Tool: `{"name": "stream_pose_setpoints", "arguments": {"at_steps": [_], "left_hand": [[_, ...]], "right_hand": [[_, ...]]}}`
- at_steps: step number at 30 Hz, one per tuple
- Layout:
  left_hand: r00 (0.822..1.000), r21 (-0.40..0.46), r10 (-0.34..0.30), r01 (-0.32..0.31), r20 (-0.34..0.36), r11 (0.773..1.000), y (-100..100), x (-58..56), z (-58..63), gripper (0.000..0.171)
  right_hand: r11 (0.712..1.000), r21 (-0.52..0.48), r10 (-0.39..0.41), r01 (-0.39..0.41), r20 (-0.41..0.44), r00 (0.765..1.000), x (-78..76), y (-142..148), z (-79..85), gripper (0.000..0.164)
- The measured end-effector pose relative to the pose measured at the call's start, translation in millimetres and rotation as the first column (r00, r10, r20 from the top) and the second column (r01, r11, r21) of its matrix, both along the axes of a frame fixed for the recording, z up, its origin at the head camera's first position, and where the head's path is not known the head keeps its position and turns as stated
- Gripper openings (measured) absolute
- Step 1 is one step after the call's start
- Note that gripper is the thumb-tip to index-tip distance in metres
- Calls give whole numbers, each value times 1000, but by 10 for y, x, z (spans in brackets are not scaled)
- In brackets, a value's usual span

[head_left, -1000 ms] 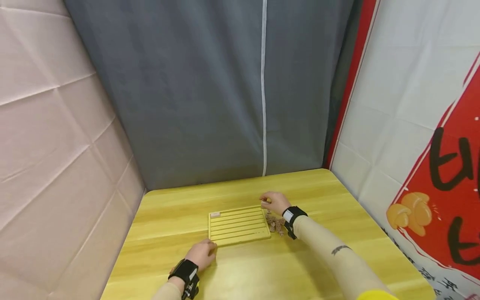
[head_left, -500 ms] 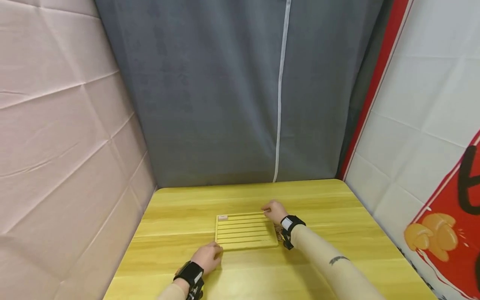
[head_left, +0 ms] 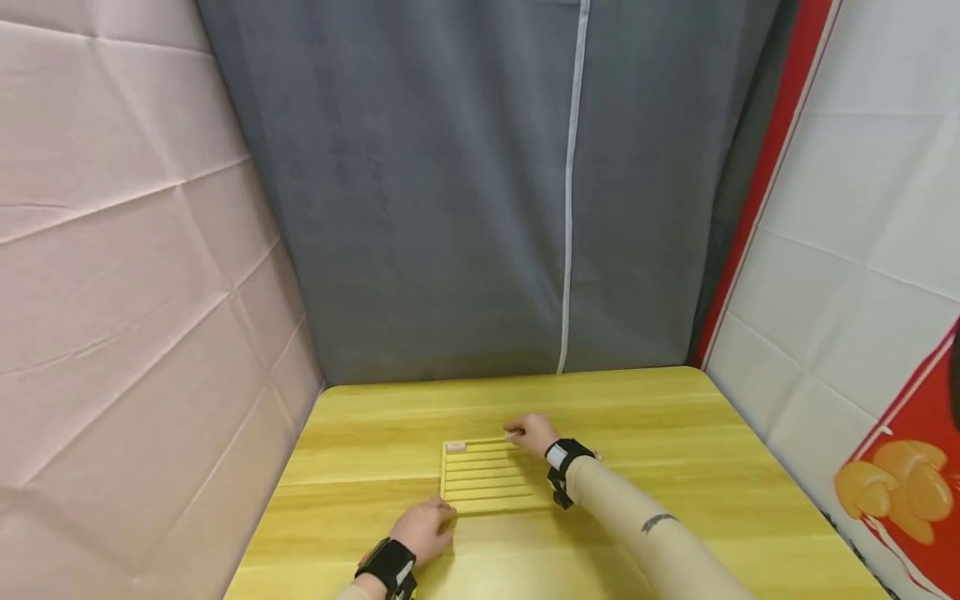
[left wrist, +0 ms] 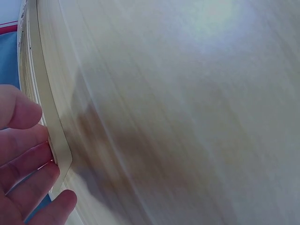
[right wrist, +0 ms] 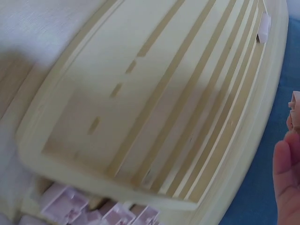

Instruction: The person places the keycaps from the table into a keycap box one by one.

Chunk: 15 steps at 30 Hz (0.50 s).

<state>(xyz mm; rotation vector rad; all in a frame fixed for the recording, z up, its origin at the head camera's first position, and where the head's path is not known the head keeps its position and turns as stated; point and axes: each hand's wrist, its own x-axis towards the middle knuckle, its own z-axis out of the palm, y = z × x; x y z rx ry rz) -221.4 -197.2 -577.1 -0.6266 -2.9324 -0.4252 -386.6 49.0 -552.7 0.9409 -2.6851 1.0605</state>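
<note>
A shallow yellow tray (head_left: 480, 506) with long parallel grooves lies on the table. One pale pink keycap (head_left: 456, 447) sits in its far left corner. My right hand (head_left: 534, 435) is over the tray's far edge, toward the right, and pinches a small pink keycap (right wrist: 295, 112) between thumb and fingertips. At the near left corner, my left hand (head_left: 423, 531) rests its fingertips (left wrist: 40, 176) against the tray's edge, fingers loosely bent. Several loose pink keycaps (right wrist: 64, 202), hollow sides showing, lie beside the tray's right end; in the head view the right wrist mostly hides them.
The yellow wood-grain table (head_left: 360, 467) extends around the tray on all sides. A grey curtain (head_left: 450, 208) hangs behind it. White cloth walls (head_left: 150, 292) stand at left and right, the right one with a red printed panel (head_left: 930, 442).
My right hand has moved left along the tray's far edge with the keycap, away from the loose keycaps. The left hand stays at the near left corner. The head view has shifted slightly.
</note>
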Motion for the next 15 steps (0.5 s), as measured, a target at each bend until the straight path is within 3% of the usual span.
{"name": "stream_pose_setpoints", "arguments": {"at_steps": [15], "left_hand": [[999,5,18,-19,29,1000,-13,-2,-49,31]], "right_hand": [[994,96,-50,60,-101,994,-31,-258,-242,10]]}}
